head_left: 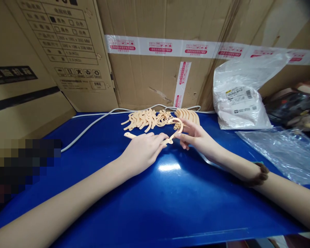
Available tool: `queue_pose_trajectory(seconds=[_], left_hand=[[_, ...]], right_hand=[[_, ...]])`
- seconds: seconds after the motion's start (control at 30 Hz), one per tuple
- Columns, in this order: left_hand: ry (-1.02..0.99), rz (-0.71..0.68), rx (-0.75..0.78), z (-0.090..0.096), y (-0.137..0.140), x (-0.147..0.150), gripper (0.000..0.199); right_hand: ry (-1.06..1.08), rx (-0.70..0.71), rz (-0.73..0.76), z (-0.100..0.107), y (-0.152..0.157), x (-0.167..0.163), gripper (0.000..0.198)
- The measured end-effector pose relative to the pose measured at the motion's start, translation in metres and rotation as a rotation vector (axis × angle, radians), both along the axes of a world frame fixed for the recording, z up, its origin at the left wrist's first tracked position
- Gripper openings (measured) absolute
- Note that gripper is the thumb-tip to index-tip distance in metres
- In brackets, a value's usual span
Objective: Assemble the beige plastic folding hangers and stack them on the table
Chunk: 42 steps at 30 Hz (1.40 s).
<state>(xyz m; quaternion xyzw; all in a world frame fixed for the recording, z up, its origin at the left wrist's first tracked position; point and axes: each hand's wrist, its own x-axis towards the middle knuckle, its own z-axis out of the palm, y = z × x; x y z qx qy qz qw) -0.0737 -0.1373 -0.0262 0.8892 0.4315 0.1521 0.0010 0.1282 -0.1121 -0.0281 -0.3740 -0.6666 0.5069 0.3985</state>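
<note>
My left hand [144, 151] is closed around a long beige bar-shaped piece [130, 135], whose rounded end sticks out on the left. A curved beige hook-shaped piece [181, 126] is held between the thumb and fingers of my right hand [196, 136]. The lower end of the hook meets the bar's right end [169, 141] near my left fingertips; whether the two are joined I cannot tell. Just behind my hands lie a pile of wavy beige pieces [141, 119], some smaller curled pieces [165, 117] and a row of curved beige pieces [189, 115].
Large cardboard boxes [150, 20] wall off the back and left of the blue table [155, 203]. A white cable [89, 127] runs along the back. At the right stand a white labelled plastic bag [241, 96] and a clear plastic sheet [281, 151].
</note>
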Motion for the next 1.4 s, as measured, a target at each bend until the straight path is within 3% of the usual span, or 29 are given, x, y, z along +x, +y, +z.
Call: queue_pose_trajectory(seconds=[0.17, 0.3, 0.4, 0.53, 0.67, 0.83, 1.03, 1.2, 1.4], left_hand=[[-0.426, 0.004, -0.417, 0.003, 0.001, 0.002, 0.021], [-0.752, 0.086, -0.796, 0.006, 0.003, 0.006, 0.019], [-0.876, 0.144, -0.906, 0.009, 0.004, 0.007, 0.018], [-0.959, 0.219, -0.968, 0.012, 0.003, 0.006, 0.018], [-1.056, 0.286, -1.015, 0.015, 0.001, 0.005, 0.016], [-1.093, 0.304, -1.027, 0.014, 0.002, 0.004, 0.015], [-1.087, 0.295, -1.033, 0.010, 0.005, 0.003, 0.016], [-1.078, 0.290, -1.043, 0.009, 0.006, 0.003, 0.016], [-1.091, 0.304, -1.054, 0.011, 0.005, 0.004, 0.015]], right_hand=[[-0.128, 0.174, 0.005, 0.010, 0.007, 0.006, 0.037], [-0.280, 0.357, -0.313, 0.018, 0.036, 0.038, 0.026], [-0.536, 0.440, -0.580, 0.014, 0.063, 0.070, 0.020], [-0.729, 0.364, -0.670, -0.003, 0.087, 0.096, 0.027], [-0.771, 0.279, -0.700, -0.019, 0.097, 0.101, 0.041], [-0.762, 0.224, -0.688, -0.024, 0.103, 0.102, 0.046], [-0.701, 0.195, -0.667, -0.022, 0.102, 0.099, 0.030], [-0.611, 0.174, -0.695, -0.023, 0.100, 0.098, 0.029], [-0.367, 0.131, -0.778, -0.014, 0.095, 0.094, 0.022]])
